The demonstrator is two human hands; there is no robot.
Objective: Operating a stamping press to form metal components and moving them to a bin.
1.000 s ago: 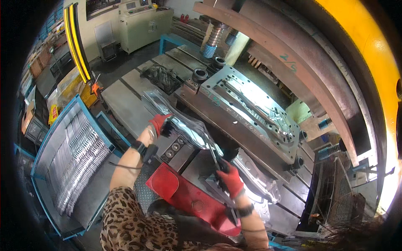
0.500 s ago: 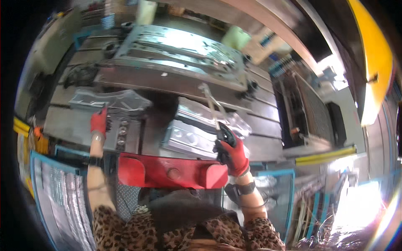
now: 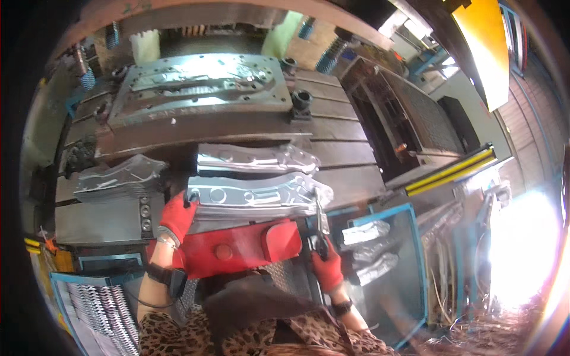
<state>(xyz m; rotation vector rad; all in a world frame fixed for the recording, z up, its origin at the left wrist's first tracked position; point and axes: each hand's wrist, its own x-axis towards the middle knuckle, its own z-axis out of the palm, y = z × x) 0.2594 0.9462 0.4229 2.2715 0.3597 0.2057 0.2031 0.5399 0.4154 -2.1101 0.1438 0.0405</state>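
In a red glove with dark fingertips, my left hand (image 3: 178, 218) closes on the left end of a silver stamped metal part (image 3: 231, 194). That part is long, with round and ridged pressings, and lies along the near edge of the press bed. My right hand (image 3: 326, 268), gloved alike, is wrapped round the handles of metal tongs (image 3: 322, 221). The tongs point away from me, their jaws at the part's right end; whether they bite on it I cannot tell. Behind it lies another stack of stamped parts (image 3: 249, 157).
A pile of stamped parts (image 3: 122, 178) sits at the left of the bed. Farther back is a heavy die block (image 3: 196, 110) with posts. Before me stands a red guard (image 3: 237, 249). Blue-framed bins with metal parts flank me, the right bin (image 3: 418, 267) nearest my right hand.
My left hand has gone from the left pile to the left end of the front part. The tongs in my right hand have come down to its right end. The view has shifted.
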